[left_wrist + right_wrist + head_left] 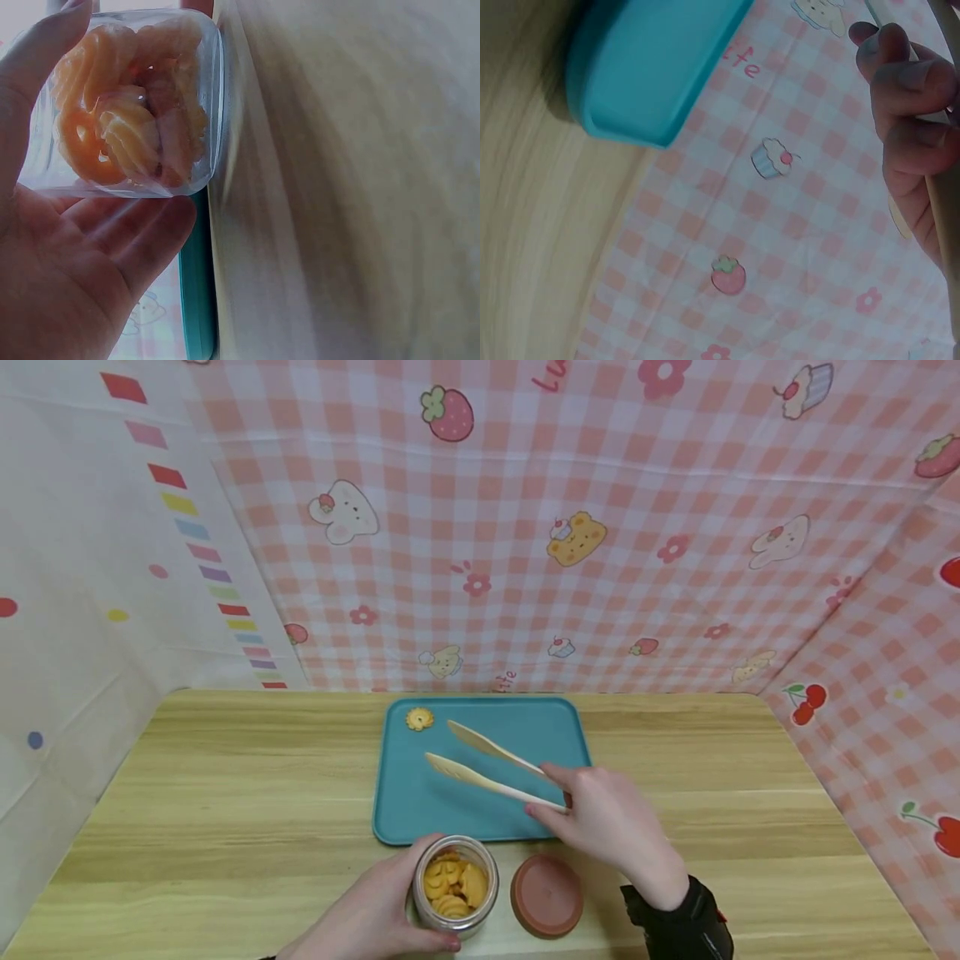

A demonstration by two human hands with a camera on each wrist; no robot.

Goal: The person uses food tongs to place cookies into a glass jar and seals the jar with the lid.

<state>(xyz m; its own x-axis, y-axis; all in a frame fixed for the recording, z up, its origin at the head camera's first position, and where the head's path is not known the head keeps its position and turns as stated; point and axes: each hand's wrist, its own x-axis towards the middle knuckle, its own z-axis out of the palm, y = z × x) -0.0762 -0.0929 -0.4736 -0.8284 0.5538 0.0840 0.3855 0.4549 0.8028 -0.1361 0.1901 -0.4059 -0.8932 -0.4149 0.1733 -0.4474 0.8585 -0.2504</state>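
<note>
A clear jar (456,887) full of golden piped cookies (124,112) stands lidless before the tray, and my left hand (382,902) is wrapped round its left side. My right hand (607,814) holds a pair of pale tongs (491,783), whose arms are spread with nothing between the tips. These tips hover over the left half of the teal tray (517,718). One flower-shaped cookie (419,719) lies in the tray's far left corner, beyond the tongs. In the right wrist view, the curled fingers (915,82) of my right hand are round the tongs.
A reddish-brown round lid (547,896) lies on the wooden table (247,793), just right of the jar. Pink checked cloth (480,527) hangs behind the table and at its right. A white cloth (75,568) with coloured dots hangs on the left.
</note>
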